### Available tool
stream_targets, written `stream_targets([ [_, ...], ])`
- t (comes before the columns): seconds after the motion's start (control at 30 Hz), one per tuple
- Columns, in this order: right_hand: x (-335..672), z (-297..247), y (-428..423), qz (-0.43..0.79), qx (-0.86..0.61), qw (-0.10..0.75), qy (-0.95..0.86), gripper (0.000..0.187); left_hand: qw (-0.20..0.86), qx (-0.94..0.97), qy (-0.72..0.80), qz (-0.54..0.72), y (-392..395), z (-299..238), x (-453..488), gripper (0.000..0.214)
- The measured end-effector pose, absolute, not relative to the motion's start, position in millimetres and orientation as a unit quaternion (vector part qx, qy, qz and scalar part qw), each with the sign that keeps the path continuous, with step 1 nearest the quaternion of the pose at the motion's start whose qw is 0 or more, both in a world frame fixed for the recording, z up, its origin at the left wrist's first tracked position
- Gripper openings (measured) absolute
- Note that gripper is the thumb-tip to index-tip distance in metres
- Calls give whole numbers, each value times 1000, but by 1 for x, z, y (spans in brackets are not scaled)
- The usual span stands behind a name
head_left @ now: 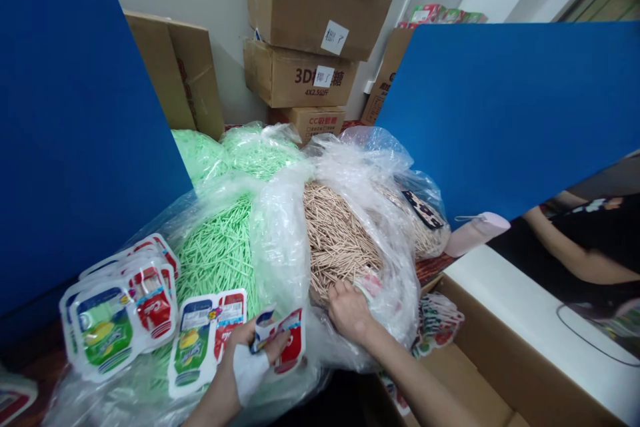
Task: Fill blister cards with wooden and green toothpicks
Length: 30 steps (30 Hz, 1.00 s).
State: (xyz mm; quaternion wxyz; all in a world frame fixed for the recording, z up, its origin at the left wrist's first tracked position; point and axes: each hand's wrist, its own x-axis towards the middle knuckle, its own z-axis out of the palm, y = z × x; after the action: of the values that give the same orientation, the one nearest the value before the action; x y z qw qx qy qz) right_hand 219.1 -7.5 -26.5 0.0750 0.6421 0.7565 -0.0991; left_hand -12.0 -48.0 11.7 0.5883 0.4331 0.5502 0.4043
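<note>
My left hand [250, 353], with a white wrap around its base, grips a bent printed pouch [291, 340] with a red cola side. My right hand [349, 312] reaches into the plastic bag of thin brown sticks [335, 233]; its fingers are curled down at the sticks, and what they hold is hidden. To the left, a bag of thin green sticks [220, 253] lies open. On it rest a green-and-red pouch [195, 340] and a stack of similar pouches [107, 327].
An open cardboard box [480, 373] at the lower right contains pouches [437, 323]. Blue panels [515, 107] flank the bags. Stacked cartons [305, 73] stand behind. A pinkish bottle [477, 233] and another person's arm [575, 253] are at right, beside a white tabletop [540, 320].
</note>
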Motion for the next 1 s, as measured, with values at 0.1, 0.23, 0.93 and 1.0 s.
stream_targets([
  [0.1, 231, -16, -6, -132, 636, 46, 759, 24, 588, 441, 549, 398, -48, 15, -11, 32],
  [0.23, 249, 0, -3, -188, 637, -20, 748, 36, 591, 452, 538, 396, -45, 21, -9, 29],
  [0.93, 238, 20, -11, -758, 390, -296, 431, 38, 783, 283, 268, 485, 8, 69, 47, 40],
  [1.0, 232, 20, -10, -755, 406, -304, 415, 37, 787, 287, 264, 478, 12, 66, 60, 34],
])
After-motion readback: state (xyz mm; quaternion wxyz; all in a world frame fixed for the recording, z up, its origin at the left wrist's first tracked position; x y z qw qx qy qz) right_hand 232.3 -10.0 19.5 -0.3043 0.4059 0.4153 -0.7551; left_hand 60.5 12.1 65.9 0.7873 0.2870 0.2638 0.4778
